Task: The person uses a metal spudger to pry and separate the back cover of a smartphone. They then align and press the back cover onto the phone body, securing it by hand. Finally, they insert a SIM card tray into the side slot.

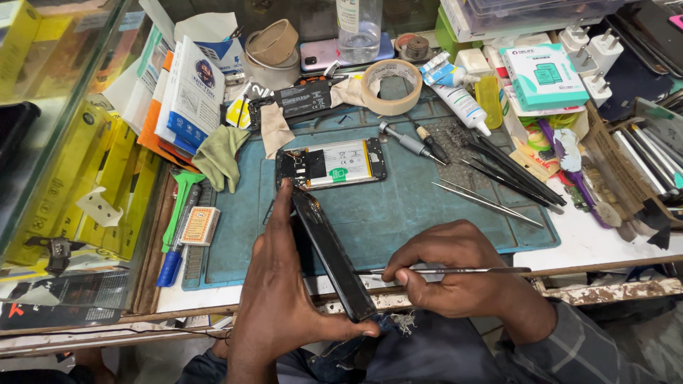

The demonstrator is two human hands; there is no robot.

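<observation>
Nearest to us, our left hand (281,299) stands a black phone panel (332,260) on its long edge, thumb curled under the near end and forefinger stretched up to the far end, so the part is pinched lengthwise between the two. Our right hand (455,274) is closed in a pen grip on a thin metal pry tool (441,271), whose tip meets the panel's edge near the lower end. To do this well, we judge the tool should stay flat along the seam and slide rather than lever, with the left fingers bracing only the ends so the panel does not bend.

Just beyond the forefinger, the opened phone body (331,163) lies face down on the teal work mat (398,206), its battery and board exposed and close enough that a slip could strike them; we would keep the tool aimed away from it.

To the right on the mat lie metal tweezers (485,200), several black probes (516,174) and a small screwdriver (409,142). On the left sit a green cloth (220,156) and a green-handled tool (179,206).

Farthest off stand a roll of tape (390,86), a white tube of adhesive (459,99) and a clear bottle (358,28).
</observation>
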